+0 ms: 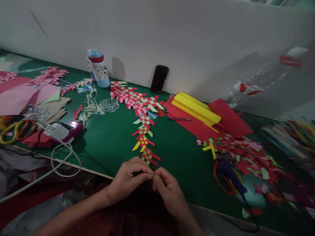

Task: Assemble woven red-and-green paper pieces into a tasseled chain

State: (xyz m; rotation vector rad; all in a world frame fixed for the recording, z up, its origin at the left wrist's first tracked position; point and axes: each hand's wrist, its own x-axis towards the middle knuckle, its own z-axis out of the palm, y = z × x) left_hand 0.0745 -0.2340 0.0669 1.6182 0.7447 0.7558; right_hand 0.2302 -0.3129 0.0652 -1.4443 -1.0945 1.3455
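My left hand (134, 173) and my right hand (167, 188) meet at the table's near edge, fingertips pinched together. Between them is something tiny and pale, too small to name. Just beyond my fingers lies a woven paper fish (149, 155) in red and green. A line of similar fish, among them a red and yellow one (143, 142), runs away from me across the green table (110, 137). It joins a heap of red, pink and green woven fish (134, 98) near the wall.
Right: yellow paper (194, 106), red sheets (231, 116), paper scraps (253, 157), scissors (222, 180), a plastic bottle (256, 82). Back: a phone (159, 78) and a flask (98, 69). Left: tassels (90, 106), a purple device with a light (76, 129), a white cable (65, 159), yellow-handled scissors (14, 131).
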